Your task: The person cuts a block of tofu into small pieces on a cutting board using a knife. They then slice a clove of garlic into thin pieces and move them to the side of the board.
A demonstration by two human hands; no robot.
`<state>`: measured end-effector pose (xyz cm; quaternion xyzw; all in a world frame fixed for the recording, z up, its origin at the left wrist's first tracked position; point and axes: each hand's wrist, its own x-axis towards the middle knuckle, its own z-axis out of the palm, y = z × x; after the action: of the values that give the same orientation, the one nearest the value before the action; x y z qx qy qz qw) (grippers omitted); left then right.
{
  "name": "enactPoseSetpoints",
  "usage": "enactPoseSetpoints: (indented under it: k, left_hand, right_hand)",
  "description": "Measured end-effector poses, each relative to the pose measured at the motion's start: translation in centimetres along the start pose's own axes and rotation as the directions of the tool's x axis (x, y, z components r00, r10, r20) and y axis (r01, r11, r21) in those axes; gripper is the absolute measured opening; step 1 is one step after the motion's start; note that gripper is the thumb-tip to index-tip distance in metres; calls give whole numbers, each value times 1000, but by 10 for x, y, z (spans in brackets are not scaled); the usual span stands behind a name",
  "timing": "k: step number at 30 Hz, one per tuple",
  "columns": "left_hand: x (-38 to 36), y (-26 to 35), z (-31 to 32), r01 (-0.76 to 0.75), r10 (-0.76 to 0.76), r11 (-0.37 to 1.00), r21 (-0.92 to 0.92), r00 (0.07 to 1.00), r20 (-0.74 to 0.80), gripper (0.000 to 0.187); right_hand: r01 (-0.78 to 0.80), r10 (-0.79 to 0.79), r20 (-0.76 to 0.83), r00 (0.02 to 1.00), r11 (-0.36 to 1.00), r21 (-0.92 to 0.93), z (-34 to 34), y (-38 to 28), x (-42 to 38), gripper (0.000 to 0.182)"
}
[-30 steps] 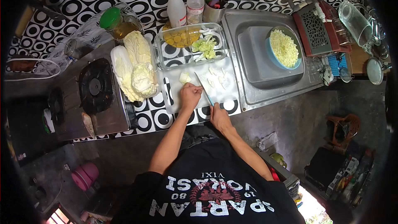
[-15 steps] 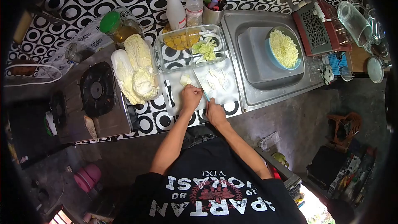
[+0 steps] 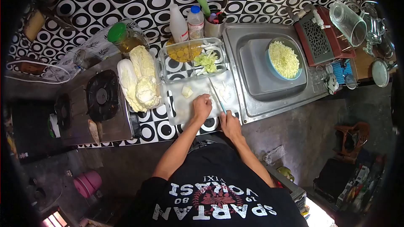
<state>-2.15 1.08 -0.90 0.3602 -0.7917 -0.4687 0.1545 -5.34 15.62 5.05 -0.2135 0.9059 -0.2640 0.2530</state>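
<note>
A knife with a light blue handle is in my right hand, its fingers wrapped round the handle. The blade slants away over a pale, translucent cutting board. Just left of the blade, my left hand is closed with fingertips pinched together; what they hold is too small to make out. A pale vegetable chunk sits left of this hand. White cut pieces lie right of the blade. Behind the board is a glass dish with leafy green pieces and white pieces.
Chinese cabbages lie left of the board, beside a gas stove. At right, a bowl of chopped pale vegetable stands over the steel sink. A white bottle, a blue-capped bottle and a utensil cup stand behind.
Both hands and the knife have shifted right across the board. My left hand is farther from the pale chunk, and the knife is nearer the cut pieces. The camera view has tilted slightly.
</note>
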Motion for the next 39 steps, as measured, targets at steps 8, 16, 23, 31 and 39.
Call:
enactPoseSetpoints:
  k: [8,16,23,31,39]
  left_hand:
    - [-4,34,-26,110,-117,965,-236,993,-15,21]
    - [24,45,-53,-630,448,753,190,702,554,30]
    - [55,40,-38,-455,363,890,-41,650,668,20]
    - [69,35,-29,-291,257,957,15,867,427,23]
    - [46,29,-53,-251,261,965,-80,948,182,24]
  right_hand:
    - [102,-114,-150,982,991,-83,-12,25,-5,37]
    - [322,-329,-34,944,938,-128,-47,24,2,34]
    - [315,-319,3,948,934,-167,-68,43,-4,34]
    - [149,-153,-38,987,983,-107,-77,66,-23,33]
    - [73,-77,58,995,995,62,-53,58,-25,32]
